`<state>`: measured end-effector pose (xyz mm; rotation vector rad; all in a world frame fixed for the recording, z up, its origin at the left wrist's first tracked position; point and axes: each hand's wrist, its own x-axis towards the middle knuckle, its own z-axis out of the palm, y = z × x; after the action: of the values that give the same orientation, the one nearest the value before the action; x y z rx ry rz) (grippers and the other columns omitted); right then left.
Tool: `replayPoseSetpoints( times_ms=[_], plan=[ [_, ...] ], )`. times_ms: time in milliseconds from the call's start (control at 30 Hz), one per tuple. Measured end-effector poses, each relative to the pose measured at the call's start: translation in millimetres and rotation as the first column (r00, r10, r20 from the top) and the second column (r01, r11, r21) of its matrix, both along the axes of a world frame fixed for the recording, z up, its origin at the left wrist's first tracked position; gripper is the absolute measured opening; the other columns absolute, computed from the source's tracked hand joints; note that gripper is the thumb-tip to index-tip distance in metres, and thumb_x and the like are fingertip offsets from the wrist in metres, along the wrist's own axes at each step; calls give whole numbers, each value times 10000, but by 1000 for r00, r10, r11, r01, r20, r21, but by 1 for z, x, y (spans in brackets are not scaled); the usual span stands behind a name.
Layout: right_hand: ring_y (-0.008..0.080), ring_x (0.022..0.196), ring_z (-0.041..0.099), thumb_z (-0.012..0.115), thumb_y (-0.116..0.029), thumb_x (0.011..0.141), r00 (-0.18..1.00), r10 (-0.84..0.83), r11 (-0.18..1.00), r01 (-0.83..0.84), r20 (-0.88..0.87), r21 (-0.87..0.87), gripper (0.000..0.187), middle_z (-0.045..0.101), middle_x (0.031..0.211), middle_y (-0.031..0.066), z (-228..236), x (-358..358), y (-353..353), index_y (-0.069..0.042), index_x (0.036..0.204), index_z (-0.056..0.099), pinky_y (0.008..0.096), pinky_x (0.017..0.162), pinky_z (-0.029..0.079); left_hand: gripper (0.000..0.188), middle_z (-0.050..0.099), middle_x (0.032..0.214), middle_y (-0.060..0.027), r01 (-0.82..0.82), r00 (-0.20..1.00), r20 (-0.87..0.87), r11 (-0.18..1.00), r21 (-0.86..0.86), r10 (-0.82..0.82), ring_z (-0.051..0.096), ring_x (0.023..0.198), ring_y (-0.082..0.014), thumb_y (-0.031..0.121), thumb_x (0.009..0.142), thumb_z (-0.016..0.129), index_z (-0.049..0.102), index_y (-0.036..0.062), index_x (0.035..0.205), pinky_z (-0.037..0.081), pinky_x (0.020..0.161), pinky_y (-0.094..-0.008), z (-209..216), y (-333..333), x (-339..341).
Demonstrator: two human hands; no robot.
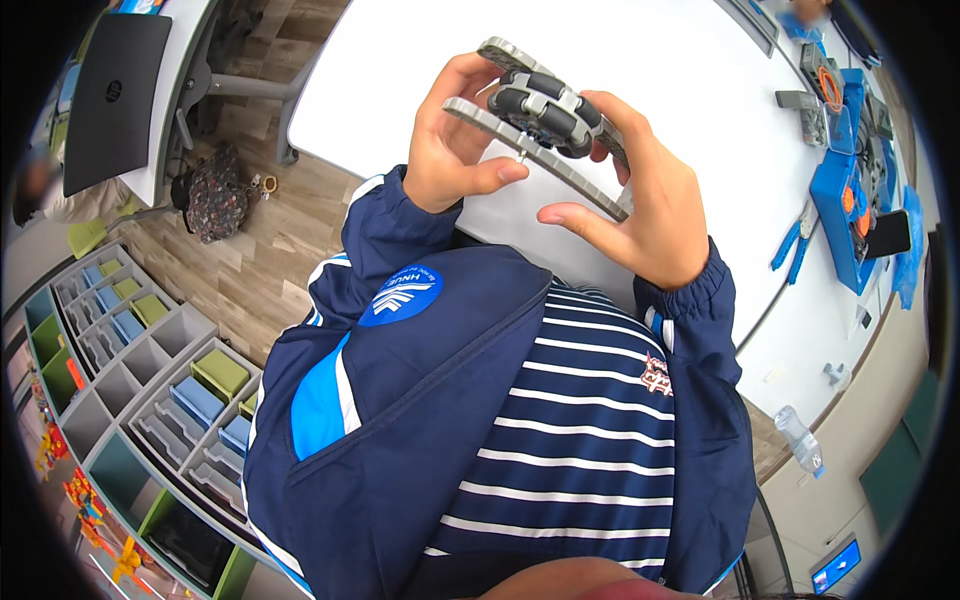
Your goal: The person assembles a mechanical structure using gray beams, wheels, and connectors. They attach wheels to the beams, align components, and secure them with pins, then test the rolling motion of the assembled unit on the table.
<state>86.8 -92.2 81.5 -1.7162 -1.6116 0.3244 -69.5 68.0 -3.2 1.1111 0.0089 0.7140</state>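
Above the white table (385,60), I hold an omni wheel (548,108) with black rollers and a grey frame. It is mounted between two long grey perforated beams: a near beam (560,172) and a far beam (510,55), both tilted down to the right. My left hand (450,140) grips the beams' left ends, its thumb on the near side. At the right end, my right hand (650,190) has its fingers around the beams; its thumb is held away from them. A small pin or screw (522,150) sticks out of the near beam.
On the table's right stand a blue bin (832,205) of parts, blue-handled pliers (792,245) and a black phone (888,236). A clear bottle (797,435) lies lower right. A laptop (118,105), a patterned bag (218,195) and a tray cabinet (150,360) are on the left.
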Motion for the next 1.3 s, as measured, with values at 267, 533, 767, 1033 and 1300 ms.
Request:
replayPoseSetpoints(
  times_ms=[267, 533, 767, 1033, 1300],
  plan=[
    [330, 1098, 680, 897, -38, 725, 967, 180, 952, -126, -178, 278, 821, 603, 1260, 282, -16, -6, 1, -16, 1363, 379, 377, 849, 580, 837, 572, 1246, -246, 49, 998, 9, 945, 324, -54, 635, 1181, -398, 122, 734, 881, 389, -6, 1398, 584, 979, -484, 19, 4, -7],
    [304, 1039, 680, 854, 40, 711, 962, 162, 939, -81, -222, 334, 708, 556, 1321, 276, -18, -5, 1, -44, 1306, 478, 369, 796, 594, 903, 516, 1354, -190, 102, 994, 22, 958, 266, -112, 582, 1267, -336, -14, 632, 919, 435, -9, 1394, 558, 1008, -444, 19, 6, -7],
    [274, 1046, 659, 847, 65, 711, 959, 169, 940, -88, -226, 328, 725, 553, 1333, 289, -19, -4, 1, -38, 1323, 471, 335, 771, 573, 922, 511, 1369, -203, 95, 993, 44, 957, 274, -111, 579, 1269, -341, 7, 626, 939, 431, -40, 1393, 548, 1027, -456, 14, 5, -6],
    [296, 1111, 654, 869, 17, 728, 938, 160, 944, -55, -307, 324, 686, 588, 1310, 262, -18, -8, 1, -24, 1295, 485, 354, 832, 572, 985, 548, 1332, -190, 72, 997, -25, 954, 292, -68, 580, 1250, -310, 18, 641, 938, 373, -34, 1446, 532, 1008, -434, 13, 12, -10],
    [383, 1215, 624, 870, 3, 698, 984, 68, 976, -32, -162, 218, 277, 543, 1362, 272, -15, -11, -2, 33, 898, 682, 431, 977, 561, 776, 532, 1273, -174, 5, 991, 126, 962, 271, -40, 582, 1212, -266, 20, 680, 913, 422, 28, 1281, 575, 985, -422, 17, 16, -1]
  ],
)
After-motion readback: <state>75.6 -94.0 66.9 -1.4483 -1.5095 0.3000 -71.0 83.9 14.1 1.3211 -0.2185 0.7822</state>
